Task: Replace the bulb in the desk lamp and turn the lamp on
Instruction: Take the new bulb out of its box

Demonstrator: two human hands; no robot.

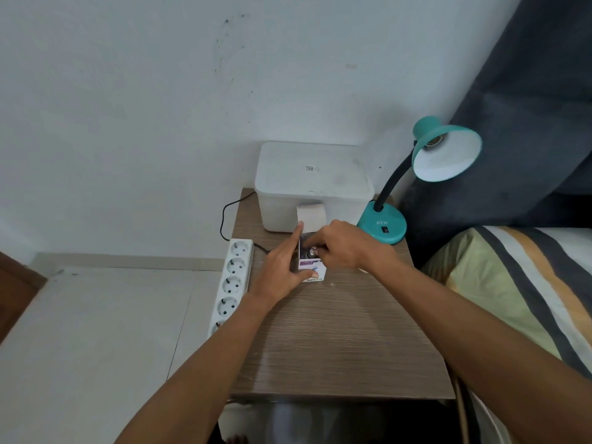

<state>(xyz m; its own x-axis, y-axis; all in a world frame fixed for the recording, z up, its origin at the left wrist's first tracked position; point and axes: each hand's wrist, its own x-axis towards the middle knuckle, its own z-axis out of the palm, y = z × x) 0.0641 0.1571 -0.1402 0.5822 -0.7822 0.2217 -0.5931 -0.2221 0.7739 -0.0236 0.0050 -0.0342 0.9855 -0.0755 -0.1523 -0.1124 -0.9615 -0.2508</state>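
A teal desk lamp (382, 224) stands at the back right of the small wooden table (336, 341). Its shade (447, 155) tilts toward me and the socket inside is bare, with no bulb in it. A small white and purple bulb box (312, 272) stands upright mid-table with its top flap open. My left hand (282, 270) grips the box from the left side. My right hand (342, 245) reaches into the open top, fingers pinched on the metal base of the bulb (312, 251) inside. The rest of the bulb is hidden in the box.
A white lidded plastic bin (312, 184) sits at the back of the table, just behind the box. A white power strip (232, 280) runs along the table's left edge with a black cord (224, 216). A striped pillow (519, 296) and dark headboard lie to the right.
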